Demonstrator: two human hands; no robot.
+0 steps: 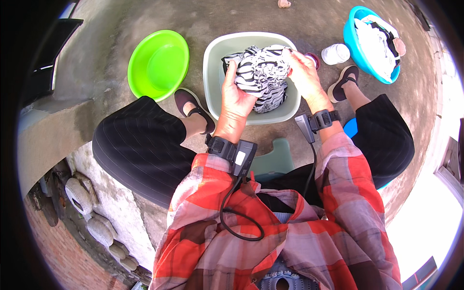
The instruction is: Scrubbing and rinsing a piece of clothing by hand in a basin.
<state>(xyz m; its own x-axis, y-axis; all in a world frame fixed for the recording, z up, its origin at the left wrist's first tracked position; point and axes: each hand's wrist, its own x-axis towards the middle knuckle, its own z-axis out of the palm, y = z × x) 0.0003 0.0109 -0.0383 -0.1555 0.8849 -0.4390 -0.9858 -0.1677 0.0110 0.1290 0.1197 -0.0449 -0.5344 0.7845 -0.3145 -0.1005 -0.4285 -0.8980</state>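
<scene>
A bunched black-and-white patterned cloth (261, 70) is held over a pale grey-green plastic basin (251, 119), its lower folds hanging down inside the rim. My left hand (235, 92) grips the cloth's left side, thumb upward along it. At the cloth's upper right, near the basin's right rim, my right hand (303, 72) pinches it between thumb and fingers. Black straps with small devices circle both wrists. The palm-side fingers of both hands are partly hidden by the cloth.
A bright green basin (158, 65) stands at left. To the right are a white lidded jar (335, 54), a small dark red round object (313, 61) and a blue basin (351, 45) holding white and black cloths. A green plastic stool (277, 159) is between the legs; shoes flank the basin.
</scene>
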